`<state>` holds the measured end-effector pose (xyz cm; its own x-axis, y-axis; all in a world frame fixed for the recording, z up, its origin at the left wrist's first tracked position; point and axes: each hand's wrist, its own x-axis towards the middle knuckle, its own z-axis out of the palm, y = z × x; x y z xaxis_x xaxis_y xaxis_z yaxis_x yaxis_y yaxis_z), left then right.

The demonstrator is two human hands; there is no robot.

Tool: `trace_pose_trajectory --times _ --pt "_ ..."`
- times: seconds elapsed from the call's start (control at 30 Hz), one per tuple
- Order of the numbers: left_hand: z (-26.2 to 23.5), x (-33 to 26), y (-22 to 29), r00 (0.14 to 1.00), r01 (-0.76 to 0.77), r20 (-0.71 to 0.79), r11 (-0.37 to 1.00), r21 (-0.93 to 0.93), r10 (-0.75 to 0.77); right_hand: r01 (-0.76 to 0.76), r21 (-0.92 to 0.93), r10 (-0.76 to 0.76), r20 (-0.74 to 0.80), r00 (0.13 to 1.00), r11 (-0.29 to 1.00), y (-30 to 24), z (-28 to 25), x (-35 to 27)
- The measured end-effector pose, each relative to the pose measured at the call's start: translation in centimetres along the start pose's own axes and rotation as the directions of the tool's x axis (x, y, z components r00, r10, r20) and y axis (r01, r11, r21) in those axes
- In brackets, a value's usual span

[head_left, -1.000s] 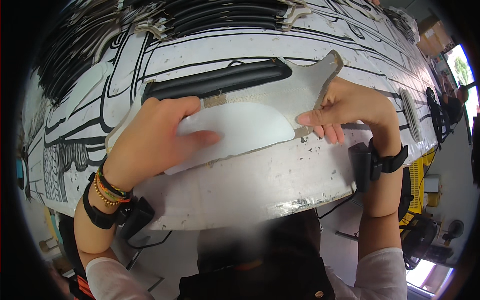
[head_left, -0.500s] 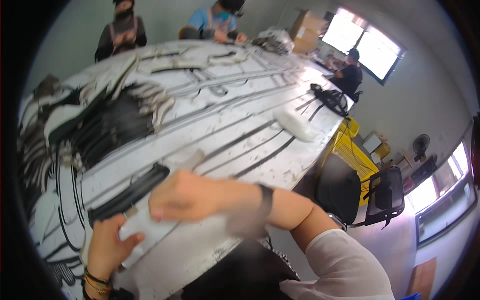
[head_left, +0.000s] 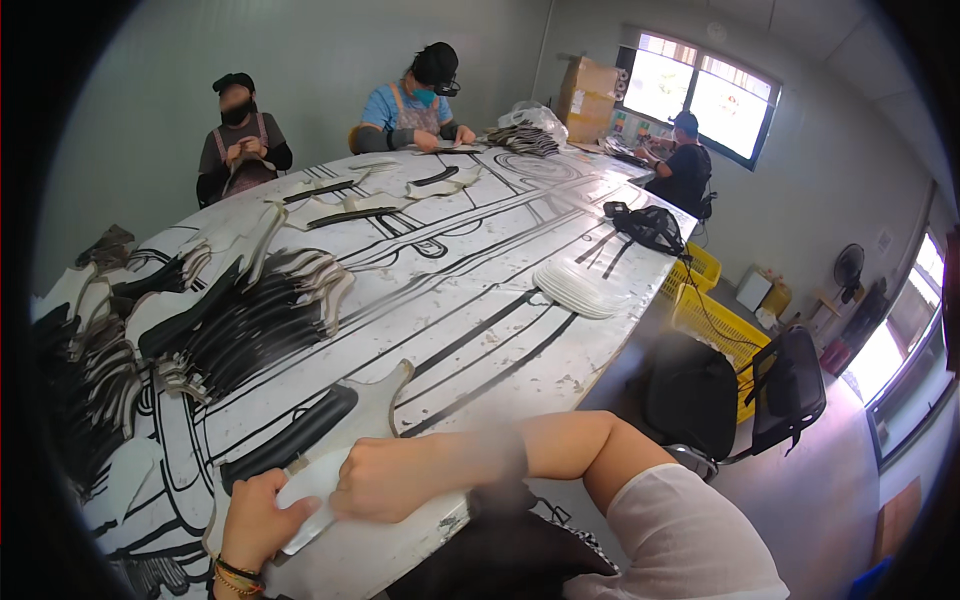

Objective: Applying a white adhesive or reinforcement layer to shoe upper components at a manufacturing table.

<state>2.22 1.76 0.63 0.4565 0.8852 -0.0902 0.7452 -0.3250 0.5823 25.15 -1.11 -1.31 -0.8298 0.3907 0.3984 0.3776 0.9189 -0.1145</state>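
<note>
Here, a grey piece with a puffy black strip lies on the table, low and left of the middle. A white sheet sits on it. The left hand rests at the sheet's left end, thumb and finger spread apart. The right hand curls over the sheet; I can't tell if it pinches anything.
</note>
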Motion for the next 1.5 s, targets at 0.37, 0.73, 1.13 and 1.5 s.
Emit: trace_pose_trajectory --times 0.37,0.73,1.13,1.5 --pt "-0.2 -1.3 0.1 0.997 -0.062 -0.050 0.998 0.006 0.062 0.016 0.067 -0.007 -0.127 0.992 0.998 1.4 0.2 -0.1" --pt "-1.1 -0.4 0.5 0.995 0.069 0.073 0.997 -0.026 -0.067 -0.068 -0.027 0.073 0.245 0.967 0.997 3.0 -2.7 -1.1" --pt "0.3 -0.1 -0.8 0.996 -0.088 -0.006 0.994 0.060 0.088 -0.333 0.422 0.414 -0.115 0.903 0.843 1.2 -3.4 -0.6" --pt "2.6 -1.6 1.0 0.970 -0.242 -0.020 0.965 -0.103 0.242 -0.168 0.943 0.593 -0.037 0.805 0.287 0.5 -0.1 1.1"
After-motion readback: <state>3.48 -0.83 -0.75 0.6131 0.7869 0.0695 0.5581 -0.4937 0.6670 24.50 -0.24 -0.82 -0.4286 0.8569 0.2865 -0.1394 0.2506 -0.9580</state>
